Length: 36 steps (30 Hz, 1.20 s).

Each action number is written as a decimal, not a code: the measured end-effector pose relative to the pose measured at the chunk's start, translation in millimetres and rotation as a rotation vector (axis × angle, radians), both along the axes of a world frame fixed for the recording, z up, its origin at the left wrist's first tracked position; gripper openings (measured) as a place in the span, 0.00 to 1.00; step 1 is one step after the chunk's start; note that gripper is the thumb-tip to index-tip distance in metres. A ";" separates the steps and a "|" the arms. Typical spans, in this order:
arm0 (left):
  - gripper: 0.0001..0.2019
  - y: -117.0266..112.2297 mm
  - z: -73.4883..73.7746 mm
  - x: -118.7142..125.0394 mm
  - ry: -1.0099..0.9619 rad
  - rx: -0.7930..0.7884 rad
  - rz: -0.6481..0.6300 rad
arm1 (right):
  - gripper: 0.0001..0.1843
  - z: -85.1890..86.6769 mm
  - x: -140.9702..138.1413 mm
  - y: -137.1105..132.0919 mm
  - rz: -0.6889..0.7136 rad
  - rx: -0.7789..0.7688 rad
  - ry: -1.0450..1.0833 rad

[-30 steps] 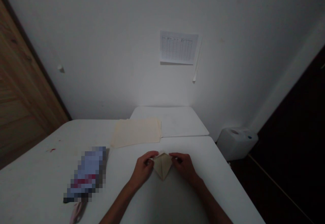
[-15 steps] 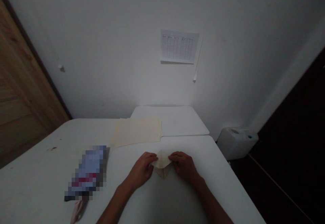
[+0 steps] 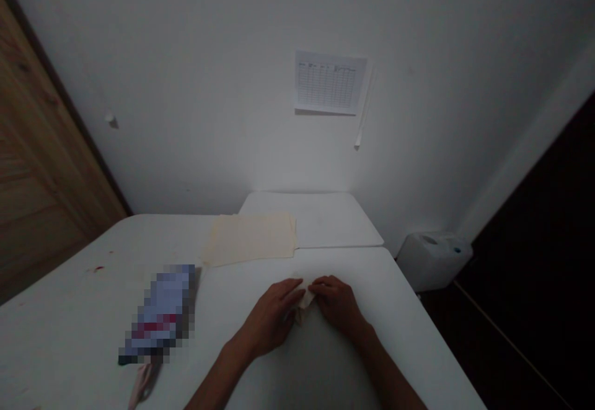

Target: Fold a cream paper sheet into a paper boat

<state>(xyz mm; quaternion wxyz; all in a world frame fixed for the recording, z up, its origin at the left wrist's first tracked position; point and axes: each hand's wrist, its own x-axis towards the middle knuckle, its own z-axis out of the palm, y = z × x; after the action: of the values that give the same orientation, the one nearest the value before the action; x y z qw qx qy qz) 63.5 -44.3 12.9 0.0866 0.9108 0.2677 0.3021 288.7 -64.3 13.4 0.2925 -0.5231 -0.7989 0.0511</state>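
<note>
Two hands pressed close: left hand (image 3: 272,317) and right hand (image 3: 337,303) pinch the folded paper (image 3: 305,299), mostly hidden, over the desk (image 3: 372,274), cream sheet (image 3: 248,239) nearby.

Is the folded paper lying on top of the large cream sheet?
No, the folded paper is held between the left hand and right hand, over the white table, apart from the cream sheet.

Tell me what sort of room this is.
Probably a plain workroom or office: white tables, a printed chart on the wall, and cream paper.
</note>
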 end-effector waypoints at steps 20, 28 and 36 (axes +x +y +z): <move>0.24 -7.6 9.4 2.3 0.117 -0.144 -0.036 | 0.21 5.9 7.2 -1.0 0.027 -0.029 0.018; 0.17 -9.6 13.3 2.8 0.104 -0.164 -0.016 | 0.12 7.4 3.1 -1.2 0.003 -0.005 0.032; 0.12 -9.6 12.0 4.1 0.065 -0.175 -0.013 | 0.11 3.7 5.0 -0.7 0.002 0.002 0.040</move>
<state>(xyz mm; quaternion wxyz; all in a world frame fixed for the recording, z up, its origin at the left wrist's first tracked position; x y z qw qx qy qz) 67.6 -53.9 24.9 0.1593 0.9109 0.2897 0.2470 293.7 -64.9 17.1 0.3089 -0.5208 -0.7935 0.0614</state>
